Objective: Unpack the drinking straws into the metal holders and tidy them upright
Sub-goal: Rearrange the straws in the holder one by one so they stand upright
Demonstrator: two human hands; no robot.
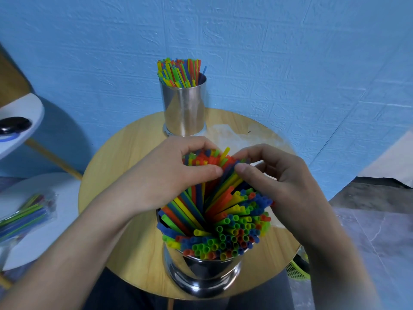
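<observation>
A metal holder [202, 274] stands near the front edge of the round wooden table [125, 157], packed with coloured straws [225, 231]. Some of them lean towards the far side. My left hand [161, 175] grips the tops of the leaning straws from the left, thumb across them. My right hand [274, 177] pinches the same bunch from the right, thumb tip on the straws. A second metal holder [184, 108] stands at the table's far edge, and its straws [178, 72] are upright.
A clear packet of straws [26, 215] lies on a white round table [42, 238] at the left. A crumpled clear wrapper [232, 135] lies on the wooden table behind my hands. A blue wall is close behind. A green basket [298, 270] sits low right.
</observation>
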